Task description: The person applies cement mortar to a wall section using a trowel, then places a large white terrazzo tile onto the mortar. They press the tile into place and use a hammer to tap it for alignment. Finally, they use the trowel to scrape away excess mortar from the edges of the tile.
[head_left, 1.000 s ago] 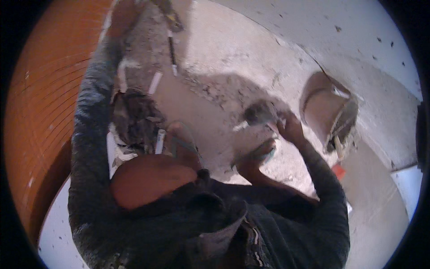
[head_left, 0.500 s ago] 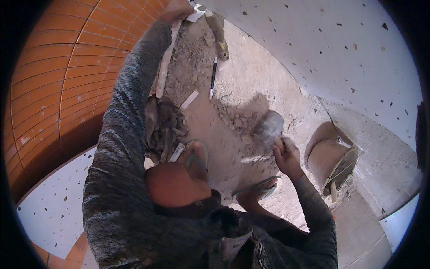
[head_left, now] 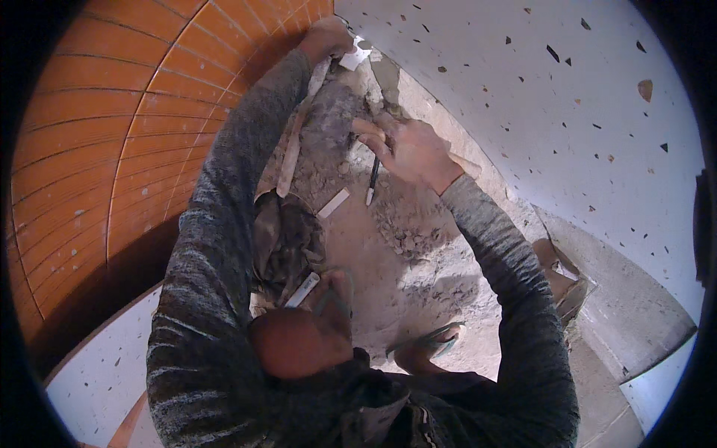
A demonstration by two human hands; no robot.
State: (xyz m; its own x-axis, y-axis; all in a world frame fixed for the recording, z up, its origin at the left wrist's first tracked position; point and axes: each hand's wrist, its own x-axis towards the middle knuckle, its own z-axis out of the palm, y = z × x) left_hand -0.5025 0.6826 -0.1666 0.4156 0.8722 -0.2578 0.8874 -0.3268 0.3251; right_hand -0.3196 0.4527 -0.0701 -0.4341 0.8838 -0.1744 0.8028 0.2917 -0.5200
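Observation:
My right hand [head_left: 420,151] is closed around a tool over the rubble, and a pale wooden handle [head_left: 467,166] sticks out behind it. A blurred grey blade [head_left: 332,108] shows ahead of the fingers, like a trowel's. At the far corner my left hand [head_left: 327,39] is curled over the far end of a narrow pale strip [head_left: 296,142], beside a small white piece [head_left: 355,57]; what its fingers grip is hidden. Below my right hand lies a black-and-white marker pen [head_left: 373,181]. A long greenish-grey object [head_left: 385,77] lies just beyond that hand.
An orange tiled wall [head_left: 89,149] rises at left, a white speckled slab [head_left: 538,89] at right. Dark crumpled cloth [head_left: 287,243] and two white strips [head_left: 334,203] [head_left: 302,290] lie near my sandalled feet [head_left: 429,349]. A bucket-like container [head_left: 565,287] stands at right.
My right hand has swung from the near right to the far middle, carrying the trowel over the rubble. My left hand stays at the far corner; the whole view has shifted slightly.

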